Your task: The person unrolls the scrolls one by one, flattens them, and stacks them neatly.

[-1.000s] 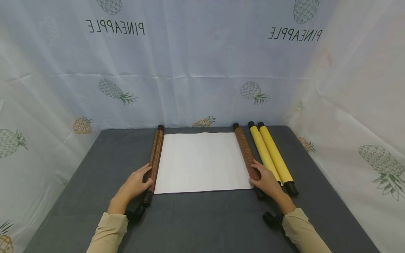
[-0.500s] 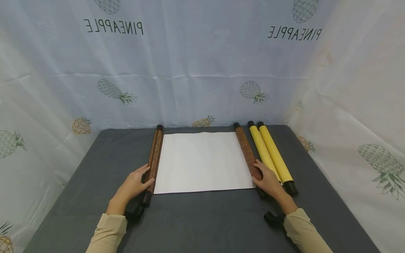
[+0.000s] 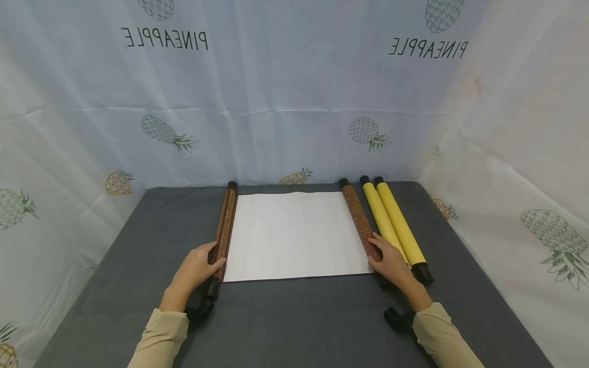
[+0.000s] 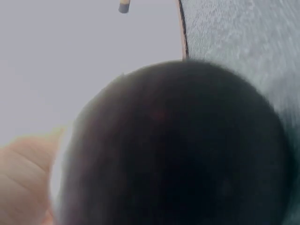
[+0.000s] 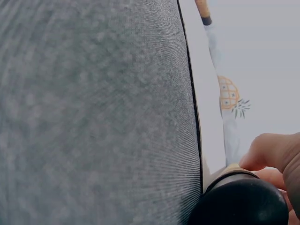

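Note:
A scroll lies partly unrolled on the dark table, its white sheet (image 3: 299,235) face up between two brown patterned rolls with black end knobs. My left hand (image 3: 194,271) grips the near part of the left roll (image 3: 226,220), thumb on the inner side. On the other side my right hand (image 3: 392,263) holds the near part of the right roll (image 3: 355,210), fingers over its top. A black end knob (image 4: 178,145) fills much of the left wrist view and hides most of that hand. In the right wrist view the thumb (image 5: 262,151) rests on the roll behind its black knob (image 5: 239,206).
Two yellow rolled scrolls with black ends, an inner one (image 3: 384,217) and an outer one (image 3: 401,222), lie side by side just right of my right hand. A pineapple-print curtain (image 3: 276,92) hangs behind and around the grey-black table (image 3: 294,322).
My right hand and the right roll have shifted slightly to the right, and a little more white sheet shows. My left hand stays on its roll, with its fingers slightly shifted.

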Motion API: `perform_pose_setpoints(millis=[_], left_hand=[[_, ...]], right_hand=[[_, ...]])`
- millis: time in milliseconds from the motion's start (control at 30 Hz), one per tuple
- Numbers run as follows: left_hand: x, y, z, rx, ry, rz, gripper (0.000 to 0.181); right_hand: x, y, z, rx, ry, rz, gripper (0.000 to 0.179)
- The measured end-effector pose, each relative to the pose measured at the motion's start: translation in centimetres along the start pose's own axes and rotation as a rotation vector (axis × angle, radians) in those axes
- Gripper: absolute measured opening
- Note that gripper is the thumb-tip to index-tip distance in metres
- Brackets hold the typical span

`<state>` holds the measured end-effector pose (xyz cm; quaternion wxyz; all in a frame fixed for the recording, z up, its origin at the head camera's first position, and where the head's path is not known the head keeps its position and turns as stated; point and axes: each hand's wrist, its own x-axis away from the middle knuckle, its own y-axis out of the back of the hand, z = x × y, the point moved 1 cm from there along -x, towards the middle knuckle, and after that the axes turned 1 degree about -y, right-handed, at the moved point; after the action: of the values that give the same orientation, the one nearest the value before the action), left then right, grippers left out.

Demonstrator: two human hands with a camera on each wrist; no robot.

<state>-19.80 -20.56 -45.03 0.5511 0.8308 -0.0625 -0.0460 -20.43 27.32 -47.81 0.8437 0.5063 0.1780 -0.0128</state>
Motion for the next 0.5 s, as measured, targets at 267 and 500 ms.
perform_pose_setpoints(millis=[267, 500], left_hand=[[-0.27, -0.04, -0.25, 0.007, 0.068, -0.018, 0.058], [-0.43, -0.37, -0.55, 0.112, 0.157, -0.057, 0.061]], right_hand=[[0.00, 0.01, 0.34, 0.008, -0.021, 0.024, 0.058], [-0.03, -0.20, 0.44, 0.019, -0.035, 0.039, 0.059]])
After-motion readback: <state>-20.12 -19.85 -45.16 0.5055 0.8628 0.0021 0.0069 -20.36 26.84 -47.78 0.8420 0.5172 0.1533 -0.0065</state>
